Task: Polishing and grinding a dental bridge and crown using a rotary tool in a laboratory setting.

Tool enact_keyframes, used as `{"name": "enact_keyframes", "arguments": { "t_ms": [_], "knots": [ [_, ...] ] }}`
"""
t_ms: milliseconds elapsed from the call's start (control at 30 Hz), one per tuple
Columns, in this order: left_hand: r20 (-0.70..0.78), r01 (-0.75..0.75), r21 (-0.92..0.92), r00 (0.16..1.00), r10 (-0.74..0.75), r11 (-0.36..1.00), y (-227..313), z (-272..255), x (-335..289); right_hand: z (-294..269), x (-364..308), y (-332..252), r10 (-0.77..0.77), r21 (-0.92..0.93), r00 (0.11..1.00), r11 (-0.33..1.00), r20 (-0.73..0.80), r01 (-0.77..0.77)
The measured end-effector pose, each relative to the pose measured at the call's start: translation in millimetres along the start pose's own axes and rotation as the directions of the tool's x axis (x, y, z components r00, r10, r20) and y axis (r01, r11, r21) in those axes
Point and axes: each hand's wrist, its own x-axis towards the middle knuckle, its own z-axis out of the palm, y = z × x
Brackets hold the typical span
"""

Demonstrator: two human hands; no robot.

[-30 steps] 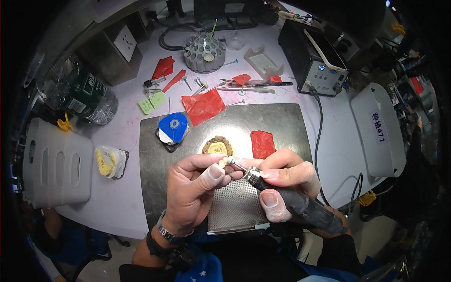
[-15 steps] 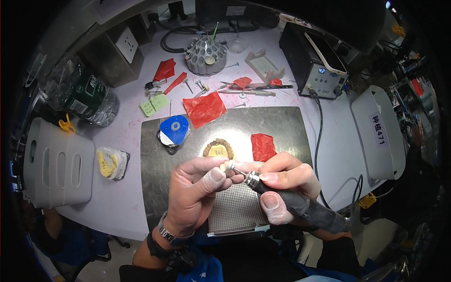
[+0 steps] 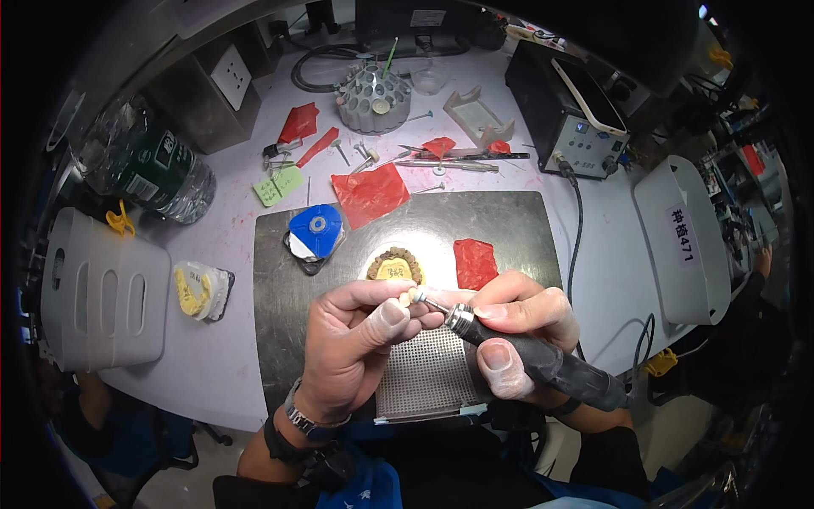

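Note:
My left hand (image 3: 354, 339) pinches a small cream dental crown (image 3: 407, 298) between thumb and fingers. Wrapped around a black rotary handpiece (image 3: 555, 366) is my right hand (image 3: 530, 327). The handpiece's metal shank carries a small pale grinding tip (image 3: 419, 294), which meets the crown or is very close to it; contact is hard to make out. Just beyond the fingers, a yellow and brown dental arch model (image 3: 395, 265) lies on a metal plate (image 3: 292, 339). Below the hands is a perforated metal grille (image 3: 428, 377).
A blue-topped case (image 3: 315, 233) and red sheets (image 3: 370, 192) lie around the plate. Behind stand a grey bur holder (image 3: 373, 103) and a black control box (image 3: 568, 114), its cable running down the right. Left are a plaster model (image 3: 202, 291), a grey bin (image 3: 106, 297) and a large bottle (image 3: 144, 165).
The handpiece and my right hand have shifted very slightly, and the crown is turned a little in my left fingers. Both grips stay the same.

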Motion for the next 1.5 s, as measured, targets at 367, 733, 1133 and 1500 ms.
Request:
{"name": "enact_keyframes", "arguments": {
  "t_ms": [367, 733, 1133, 1500],
  "knots": [
    [-0.012, -0.014, 0.038, 1.000, 0.015, 0.999, 1, 3, 0, 4, -2, 7, -0.014, 0.068, 0.999, 0.998, -0.052, 0.018],
    [-0.006, -0.025, 0.059, 1.000, 0.026, 0.998, 0, 4, -1, 5, -3, 4, -0.060, -0.040, 0.996, 0.998, -0.062, 0.057],
    [0.014, -0.085, 0.139, 0.996, 0.084, 0.987, -1, 3, 0, 11, -3, 12, -0.164, -0.054, 0.982, 0.986, -0.091, 0.159],
    [0.031, -0.143, 0.227, 0.990, 0.140, 0.963, -3, 4, 0, 10, -2, 10, -0.159, -0.076, 0.986, 0.985, -0.047, 0.155]
  ]
}}
